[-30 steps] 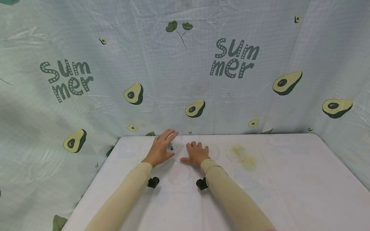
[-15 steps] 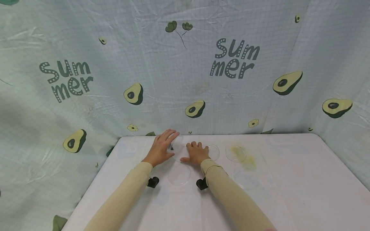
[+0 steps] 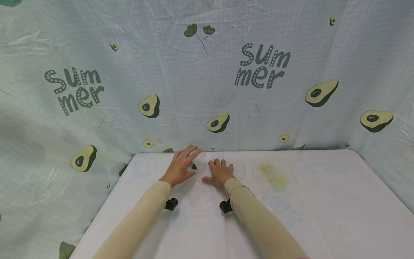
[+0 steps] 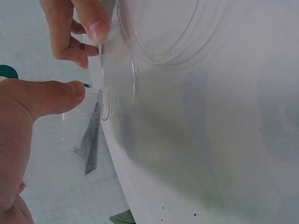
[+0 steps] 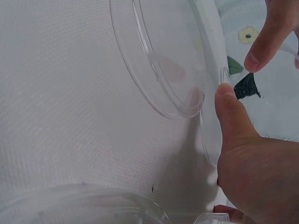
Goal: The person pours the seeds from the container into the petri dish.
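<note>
My left hand (image 3: 179, 167) grips a clear see-through container (image 4: 70, 140) at the far left of the table. Dark loose matter (image 4: 91, 144) lies along one side inside it; its exact kind cannot be told. Beside it my right hand (image 3: 221, 172) has its fingers spread over a clear shallow round dish (image 4: 121, 88). In the left wrist view its thumb and fingers are at that dish's rim, holding it on the table. The container is tilted toward the dish. A second clear dish (image 5: 159, 60) sits close in front of the hands.
Another clear dish (image 3: 239, 171) lies just right of my right hand. A clear dish (image 3: 263, 172) and a faint clear round piece (image 3: 275, 200) lie further right. The white table (image 3: 339, 201) ends at a printed curtain (image 3: 181, 72) behind.
The dark matter in the container has shifted slightly right, and the container looks more tilted. My left fingers have moved a little to the right. My right hand stays in place.
</note>
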The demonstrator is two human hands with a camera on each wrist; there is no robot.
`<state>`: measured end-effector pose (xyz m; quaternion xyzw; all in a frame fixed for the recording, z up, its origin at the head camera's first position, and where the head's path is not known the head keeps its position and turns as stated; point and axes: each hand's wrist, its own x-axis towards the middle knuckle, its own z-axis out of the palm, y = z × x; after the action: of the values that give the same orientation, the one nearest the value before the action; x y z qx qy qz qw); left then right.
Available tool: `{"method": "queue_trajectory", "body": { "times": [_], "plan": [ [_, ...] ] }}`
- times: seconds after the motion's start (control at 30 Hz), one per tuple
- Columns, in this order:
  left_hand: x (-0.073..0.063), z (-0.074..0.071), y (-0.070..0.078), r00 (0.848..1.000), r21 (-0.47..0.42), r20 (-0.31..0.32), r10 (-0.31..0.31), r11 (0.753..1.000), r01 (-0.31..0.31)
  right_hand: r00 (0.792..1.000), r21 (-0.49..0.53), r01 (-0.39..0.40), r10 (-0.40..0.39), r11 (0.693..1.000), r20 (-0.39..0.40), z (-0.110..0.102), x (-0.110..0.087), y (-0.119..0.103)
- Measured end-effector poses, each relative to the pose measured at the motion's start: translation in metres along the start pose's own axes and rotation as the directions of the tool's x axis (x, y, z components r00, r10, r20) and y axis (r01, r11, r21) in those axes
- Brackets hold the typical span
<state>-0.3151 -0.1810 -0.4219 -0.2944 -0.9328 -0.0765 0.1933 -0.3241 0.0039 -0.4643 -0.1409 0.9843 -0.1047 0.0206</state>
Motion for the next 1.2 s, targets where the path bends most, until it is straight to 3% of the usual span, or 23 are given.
{"method": "queue_trajectory", "body": {
  "times": [1.2],
  "plan": [
    [0.0082, 0.0001, 0.0014, 0.998, 0.022, 0.004, 0.07, 0.997, -0.07, 1.0, -0.014, -0.002, 0.002, 1.0, -0.003, -0.003, -0.0043, -0.0021]
  ]
}}
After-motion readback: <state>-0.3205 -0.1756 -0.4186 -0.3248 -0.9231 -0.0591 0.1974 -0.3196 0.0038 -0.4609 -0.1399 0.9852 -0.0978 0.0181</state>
